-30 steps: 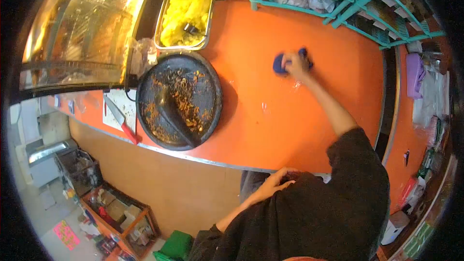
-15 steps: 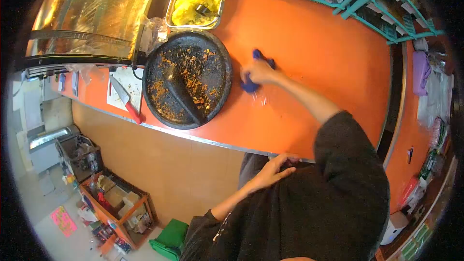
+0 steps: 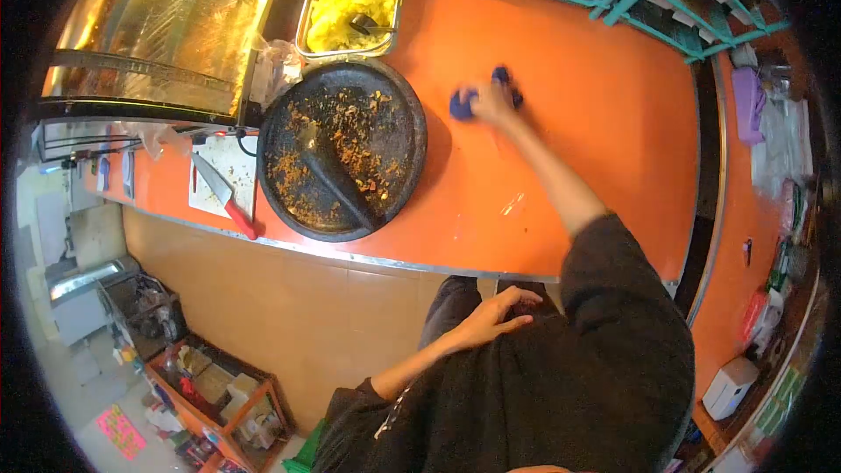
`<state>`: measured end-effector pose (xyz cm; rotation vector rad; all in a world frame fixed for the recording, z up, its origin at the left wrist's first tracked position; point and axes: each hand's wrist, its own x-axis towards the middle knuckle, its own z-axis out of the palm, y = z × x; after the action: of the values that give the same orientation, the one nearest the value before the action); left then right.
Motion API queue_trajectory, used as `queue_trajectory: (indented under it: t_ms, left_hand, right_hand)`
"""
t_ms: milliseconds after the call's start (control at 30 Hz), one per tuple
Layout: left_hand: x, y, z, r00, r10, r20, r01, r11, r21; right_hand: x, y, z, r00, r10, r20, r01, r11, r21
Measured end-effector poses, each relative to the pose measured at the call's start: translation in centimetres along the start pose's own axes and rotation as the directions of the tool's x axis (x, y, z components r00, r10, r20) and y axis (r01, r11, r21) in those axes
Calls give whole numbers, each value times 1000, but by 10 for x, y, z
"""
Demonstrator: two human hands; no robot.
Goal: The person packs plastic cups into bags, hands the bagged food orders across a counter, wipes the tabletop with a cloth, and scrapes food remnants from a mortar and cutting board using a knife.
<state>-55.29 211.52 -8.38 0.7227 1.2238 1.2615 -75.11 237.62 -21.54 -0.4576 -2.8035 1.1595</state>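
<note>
My right hand is closed on a bunched blue cloth, pressed to the orange counter; the hand is slightly blurred. My left hand holds nothing, its thumb and fingers apart, low in front of my dark shirt below the counter's edge. Left of the cloth stands a dark round stone mortar with reddish-brown crumbs and paste. A stone pestle lies inside it. Small clear wet-looking or plastic bits show on the counter below my right hand.
Behind the mortar sits a metal tray of yellow food. A red-handled knife lies on a white board at left, below a glass cabinet. Teal racks stand at the back right.
My right hand and the cloth moved left toward the mortar, then back up and to the right. The view has shifted slightly. My left hand stays near my body.
</note>
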Motion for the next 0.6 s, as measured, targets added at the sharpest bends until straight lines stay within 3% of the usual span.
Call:
queue_trajectory:
  t_ms: [67,133,200,267,333,400,467,500,567,600]
  left_hand:
    - [-6,0,-5,1000,5,11,-6,1000,13]
    - [-18,-1,-7,998,-14,57,16,1000,-21]
    - [-29,2,-13,998,-14,64,16,1000,-23]
    - [-34,-4,-18,998,-9,64,11,999,-32]
    - [-36,-22,-15,998,-55,32,58,992,-112]
    - [-33,-33,-13,1000,6,-9,-7,994,-112]
    - [-32,-39,-15,991,132,-30,-135,954,-268]
    - [-32,-42,-14,998,38,-48,-44,991,-128]
    - [-38,-32,-18,997,-55,-49,48,990,-130]
    - [-40,-30,-21,997,-66,-28,61,986,-155]
  right_hand:
    - [-69,-33,-18,969,14,246,-3,999,-47]
    - [-92,-23,-23,907,-114,406,69,990,123]
    - [-57,-5,-38,870,-61,490,-213,849,483]
    - [15,-20,-69,942,131,310,-326,577,749]
    - [88,-31,-55,982,55,-179,55,831,554]
    - [133,-29,-7,992,14,-126,42,902,430]
    - [132,-53,25,967,7,-255,14,997,80]
    - [122,-55,28,989,-88,-119,99,991,90]
    - [78,-47,36,966,-232,114,211,963,170]
    - [49,-42,33,953,-166,252,131,980,150]
